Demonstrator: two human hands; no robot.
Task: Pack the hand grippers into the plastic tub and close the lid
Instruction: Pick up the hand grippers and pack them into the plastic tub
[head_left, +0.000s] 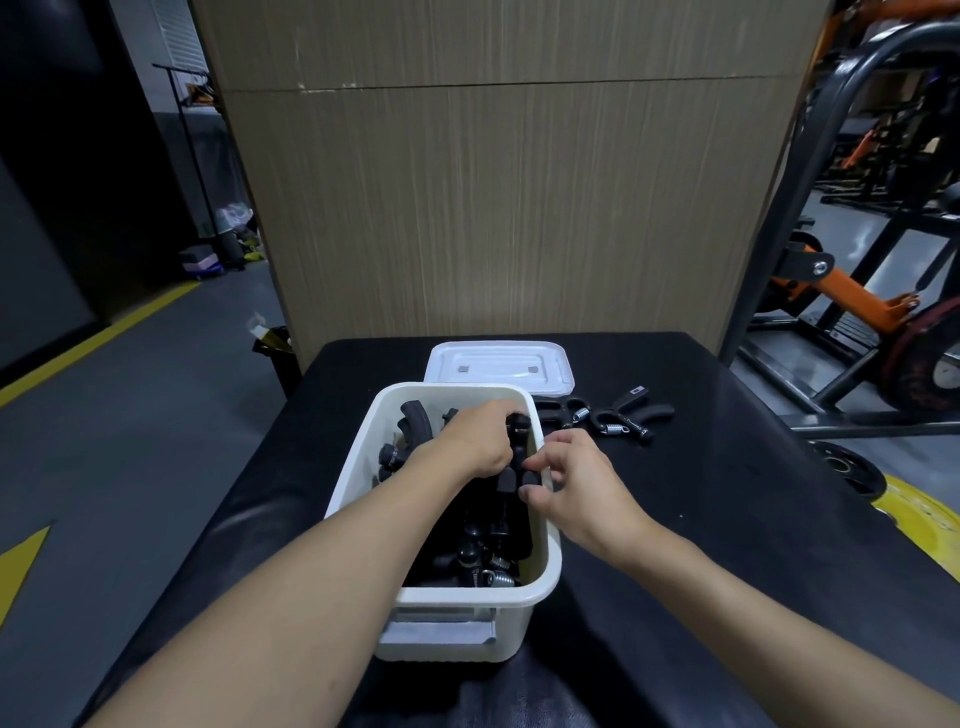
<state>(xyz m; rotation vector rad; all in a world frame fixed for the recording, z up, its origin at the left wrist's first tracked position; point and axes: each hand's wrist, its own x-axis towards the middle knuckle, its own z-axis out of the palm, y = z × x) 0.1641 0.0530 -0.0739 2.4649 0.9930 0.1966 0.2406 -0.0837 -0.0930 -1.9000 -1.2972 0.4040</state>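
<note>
A white plastic tub (358, 462) stands open on the black padded bench, holding several black hand grippers (467, 540). My left hand (475, 441) reaches into the tub and grips a black hand gripper (511, 457) near the right wall. My right hand (576, 483) hovers at the tub's right rim, its fingertips touching the foam handles of that gripper. The white lid (498, 366) lies flat behind the tub. Loose hand grippers (623, 418) lie on the bench to the right of the tub's far end.
The black bench (727, 493) ends at a wooden panel (509, 208) behind the lid. Orange and black gym machines (857, 291) stand to the right, with weight plates (852, 470) on the floor. Grey floor with yellow lines lies left.
</note>
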